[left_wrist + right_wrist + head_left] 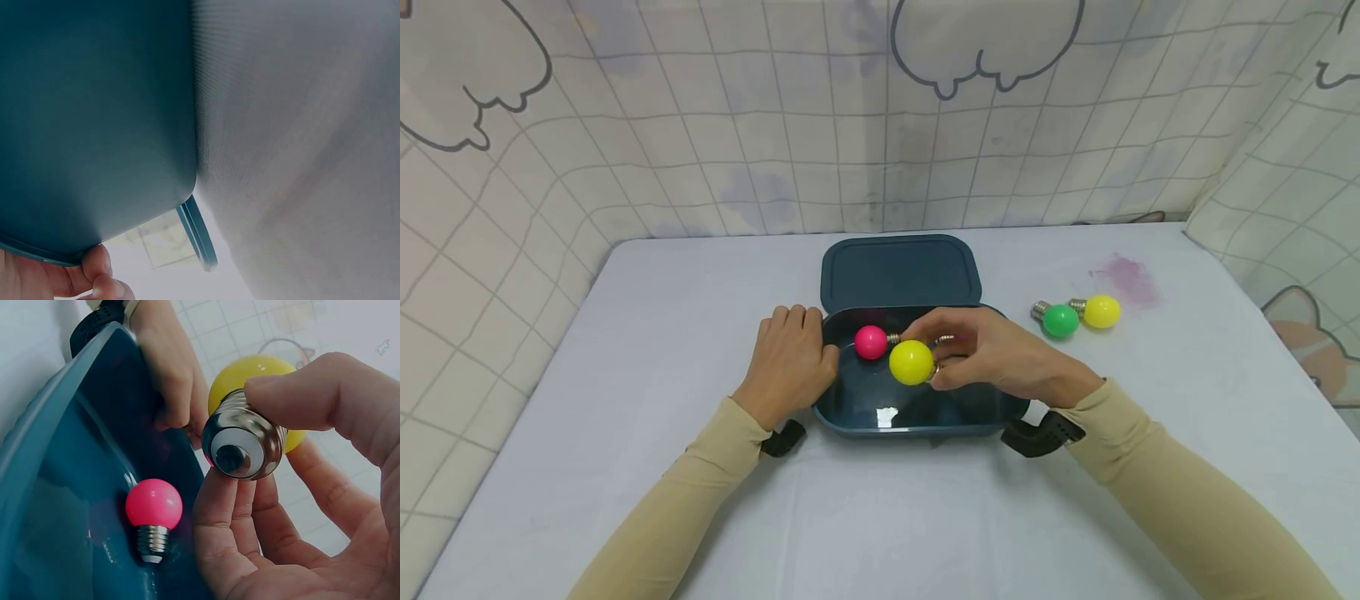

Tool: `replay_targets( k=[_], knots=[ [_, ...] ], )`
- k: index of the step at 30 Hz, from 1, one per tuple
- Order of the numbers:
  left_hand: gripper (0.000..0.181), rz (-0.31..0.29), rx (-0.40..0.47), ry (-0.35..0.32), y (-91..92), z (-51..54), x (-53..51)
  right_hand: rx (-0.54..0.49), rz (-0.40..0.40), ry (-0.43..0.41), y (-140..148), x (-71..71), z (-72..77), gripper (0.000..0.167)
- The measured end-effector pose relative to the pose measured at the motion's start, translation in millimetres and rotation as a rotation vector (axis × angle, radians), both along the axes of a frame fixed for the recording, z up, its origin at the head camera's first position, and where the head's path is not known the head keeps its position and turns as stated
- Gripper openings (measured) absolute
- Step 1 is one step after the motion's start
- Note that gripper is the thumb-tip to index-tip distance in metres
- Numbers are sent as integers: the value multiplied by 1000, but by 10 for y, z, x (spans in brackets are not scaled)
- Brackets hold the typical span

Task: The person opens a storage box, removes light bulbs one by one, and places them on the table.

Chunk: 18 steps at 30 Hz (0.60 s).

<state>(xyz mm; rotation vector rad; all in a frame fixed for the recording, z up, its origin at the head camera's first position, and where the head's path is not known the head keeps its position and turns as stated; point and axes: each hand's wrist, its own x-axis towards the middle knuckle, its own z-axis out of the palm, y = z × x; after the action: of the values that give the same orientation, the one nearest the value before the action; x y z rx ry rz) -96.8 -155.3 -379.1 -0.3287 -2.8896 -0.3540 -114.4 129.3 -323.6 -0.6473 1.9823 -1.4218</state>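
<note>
My right hand (992, 350) pinches a yellow light bulb (912, 362) by its metal screw base, thumb against the fingers, over the dark teal box (925, 432). The right wrist view shows the base end of this bulb facing the camera. Inside the box lies a pink bulb (870, 342), also seen in the right wrist view (153, 503). A bit of metal thread shows among the right fingers in the head view; what it belongs to is hidden. My left hand (793, 358) grips the left rim of the box, its fingers curled over the edge in the left wrist view.
The flat teal lid (901, 271) lies just behind the box. On the table to the right lie a green bulb (1061, 321) and another yellow bulb (1102, 312), side by side. A pink stain (1126, 279) marks the white tablecloth. Patterned curtains stand behind and beside the table.
</note>
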Motion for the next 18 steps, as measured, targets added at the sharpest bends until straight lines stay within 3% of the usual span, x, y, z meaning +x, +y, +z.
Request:
replay_targets(
  k=[18],
  knots=[
    [20,-4,9,16,-2,-4,3,-27,-130,11,341,28,101,50]
  ],
)
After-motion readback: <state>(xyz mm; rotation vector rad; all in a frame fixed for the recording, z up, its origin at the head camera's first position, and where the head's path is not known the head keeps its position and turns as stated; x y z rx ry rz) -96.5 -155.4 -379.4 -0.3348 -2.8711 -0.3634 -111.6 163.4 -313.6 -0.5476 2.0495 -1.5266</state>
